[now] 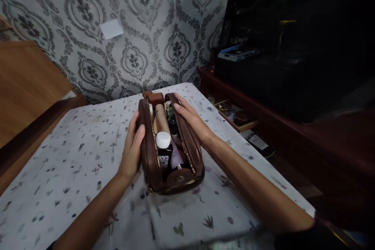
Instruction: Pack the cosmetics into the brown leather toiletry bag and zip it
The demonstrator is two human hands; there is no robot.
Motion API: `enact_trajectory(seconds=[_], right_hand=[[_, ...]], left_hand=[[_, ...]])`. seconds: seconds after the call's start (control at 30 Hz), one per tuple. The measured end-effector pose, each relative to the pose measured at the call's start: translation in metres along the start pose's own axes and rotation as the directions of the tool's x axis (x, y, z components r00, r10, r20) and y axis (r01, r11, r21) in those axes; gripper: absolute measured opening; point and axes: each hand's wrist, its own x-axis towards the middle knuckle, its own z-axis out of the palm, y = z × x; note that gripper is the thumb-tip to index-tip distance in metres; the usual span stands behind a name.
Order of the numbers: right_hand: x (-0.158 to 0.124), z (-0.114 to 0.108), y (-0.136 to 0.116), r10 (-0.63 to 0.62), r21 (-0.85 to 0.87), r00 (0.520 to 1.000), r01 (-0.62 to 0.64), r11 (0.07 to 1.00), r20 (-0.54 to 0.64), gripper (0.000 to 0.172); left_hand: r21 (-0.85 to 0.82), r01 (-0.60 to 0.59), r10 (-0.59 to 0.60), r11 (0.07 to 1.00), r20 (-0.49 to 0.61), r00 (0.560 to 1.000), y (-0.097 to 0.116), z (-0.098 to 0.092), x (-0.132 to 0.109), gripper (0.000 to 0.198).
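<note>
A brown leather toiletry bag (pixel 191 144) stands unzipped on the patterned white cloth, its top spread apart. My left hand (pixel 132 152) presses against the bag's left side, thumb near the upper edge. On the far right side, my right hand (pixel 193 121) grips the rim with its fingers along the top. Inside the bag are a dark bottle with a white cap (pixel 163 140), a pale purple tube (pixel 176 157), a beige tube (pixel 161 119) and a dark-green-topped container (pixel 171 114). A round brown flap with a snap (pixel 179 177) lies at the near end.
The patterned cloth (pixel 88 156) covers the surface. Beyond it rises a wallpapered wall with a white switch plate (pixel 111 29). Wooden furniture (pixel 29 86) borders the left. At right are a partly pulled-out drawer (pixel 247 125) with items and a dark red cabinet (pixel 281 140) below a large black screen.
</note>
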Motion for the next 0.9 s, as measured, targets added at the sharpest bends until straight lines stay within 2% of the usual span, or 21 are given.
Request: enact_trajectory(seconds=[0.07,0.13,0.23,0.3,0.4,0.5,0.6,0.67,0.73,0.8,0.9], right_hand=[[0.002,-0.002,-0.003,-0.054,-0.061,0.998,0.055,0.997,0.019,0.062],[0.005,-0.003,-0.006,-0.084,-0.099,0.996,0.088,0.991,0.039,0.056],[0.010,-0.003,-0.008,-0.087,-0.113,0.995,0.093,0.989,0.057,0.052],[0.014,-0.003,-0.008,-0.072,-0.115,0.995,0.079,0.990,0.064,0.053],[0.019,-0.002,-0.010,-0.039,-0.125,0.997,0.046,0.991,0.061,0.061],[0.021,-0.001,-0.009,-0.028,-0.126,0.999,0.033,0.991,0.037,0.066],[0.020,-0.001,-0.008,-0.043,-0.091,0.999,0.044,0.995,0.017,0.064],[0.019,-0.001,-0.007,-0.049,-0.071,0.999,0.049,0.996,0.010,0.062],[0.017,-0.002,-0.007,-0.053,-0.066,0.999,0.054,0.996,0.013,0.060],[0.015,-0.002,-0.008,-0.059,-0.069,0.998,0.060,0.996,0.018,0.057],[0.014,-0.003,-0.011,-0.056,-0.075,0.998,0.057,0.996,0.017,0.054]], left_hand=[[0.065,-0.035,0.035,0.997,0.005,0.999,0.014,-0.006,0.000,0.059],[0.174,-0.122,0.111,0.977,0.069,0.991,0.028,-0.009,0.009,0.054],[0.310,-0.300,0.245,0.902,0.204,0.948,0.041,-0.009,0.036,0.045],[0.364,-0.389,0.289,0.846,0.300,0.909,0.046,-0.005,0.058,0.042],[0.434,-0.452,0.268,0.780,0.421,0.867,0.051,0.006,0.084,0.033],[0.460,-0.465,0.233,0.757,0.474,0.849,0.052,0.017,0.098,0.023],[0.430,-0.471,0.259,0.770,0.464,0.847,0.050,0.021,0.106,0.013],[0.385,-0.470,0.330,0.794,0.377,0.866,0.051,0.018,0.110,0.004],[0.344,-0.483,0.421,0.805,0.242,0.874,0.057,0.012,0.112,0.005],[0.356,-0.528,0.507,0.771,0.158,0.847,0.070,0.002,0.109,0.007],[0.460,-0.621,0.592,0.635,0.226,0.774,0.090,-0.011,0.094,0.007]])
